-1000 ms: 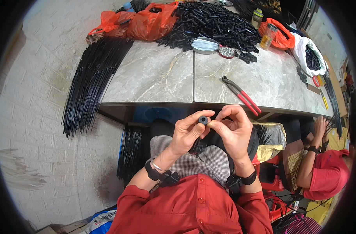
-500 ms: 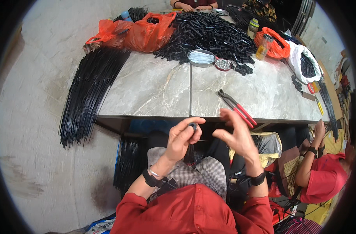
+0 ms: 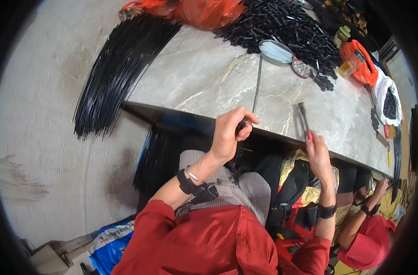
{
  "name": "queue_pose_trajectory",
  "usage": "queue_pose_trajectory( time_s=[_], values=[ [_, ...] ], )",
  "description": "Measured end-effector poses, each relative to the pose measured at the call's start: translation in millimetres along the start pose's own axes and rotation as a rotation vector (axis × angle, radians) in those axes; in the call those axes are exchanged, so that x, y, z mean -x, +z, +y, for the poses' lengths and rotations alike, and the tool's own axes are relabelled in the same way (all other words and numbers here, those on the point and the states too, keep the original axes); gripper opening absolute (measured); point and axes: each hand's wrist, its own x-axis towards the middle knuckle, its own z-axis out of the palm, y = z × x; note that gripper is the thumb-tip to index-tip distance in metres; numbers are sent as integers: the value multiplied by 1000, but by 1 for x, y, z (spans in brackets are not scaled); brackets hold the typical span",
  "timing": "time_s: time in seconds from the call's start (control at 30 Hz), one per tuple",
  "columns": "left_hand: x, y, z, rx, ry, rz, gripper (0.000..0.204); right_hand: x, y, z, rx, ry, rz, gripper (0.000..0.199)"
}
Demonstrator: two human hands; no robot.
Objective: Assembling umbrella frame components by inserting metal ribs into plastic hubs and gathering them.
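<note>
- The left hand (image 3: 228, 133) is closed in a fist around a thin black rod (image 3: 240, 137), held just below the near edge of the desk (image 3: 204, 78); the rod runs down from the fist toward the person's lap.
- The right hand (image 3: 317, 153) reaches up to the desk edge, its fingertips closing on the red handles of a pair of pliers (image 3: 303, 120) that lies on the marble top, with its dark jaws pointing away from the person.
- The two hands are well apart, the left one nearer the middle of the desk's front edge.
- A long bundle of black rods (image 3: 115, 68) hangs over the desk's left corner and down toward the floor.
- A heap of short black pieces (image 3: 282, 25) covers the far part of the desk, beside an orange plastic bag (image 3: 209, 11).
- A round clear lid (image 3: 275, 51) and a small dish of metal bits (image 3: 302, 68) sit just in front of the heap.
- At the lower right another person in red (image 3: 369, 238) works with a hand near the desk edge.
</note>
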Motion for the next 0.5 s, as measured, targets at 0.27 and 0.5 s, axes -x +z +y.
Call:
queue_pose_trajectory(
  time_s=[0.27, 0.5],
  values=[
    [-11, -5, 10, -1, 30, -5, 47, 33, -30, -95, -956, 296, -396, 45],
    [-7, -9, 13, -89, 65, -22, 63, 42, -36, -126, -1189, 309, -776, 50]
  ],
)
